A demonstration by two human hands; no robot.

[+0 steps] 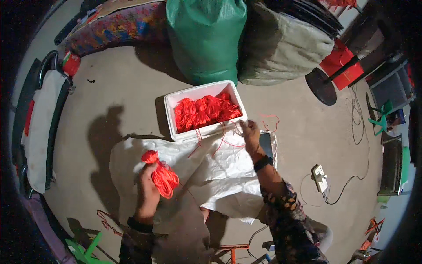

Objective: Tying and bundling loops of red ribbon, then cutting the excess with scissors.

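My left hand (148, 187) is closed around a bundle of red cord (163, 178), folded into loops and gathered tight at its upper end. It hangs over a white woven sheet (224, 189) in front of me. A white foam box (170, 112) stands just beyond, with several similar red cord bundles (206, 112) side by side inside. Loose red strands trail over its front edge onto the sheet. By the box's front right corner is my right hand (250, 134), its fingers pinched together. Red strands pass close to those fingertips, but what they grip is too small to make out.
A green sack (206, 42) and a pale sack (285, 48) stand behind the box. On the right are a power strip (320, 178) with its cable and a round black stand base (321, 86). A dark flat object (266, 143) lies beside my right wrist.
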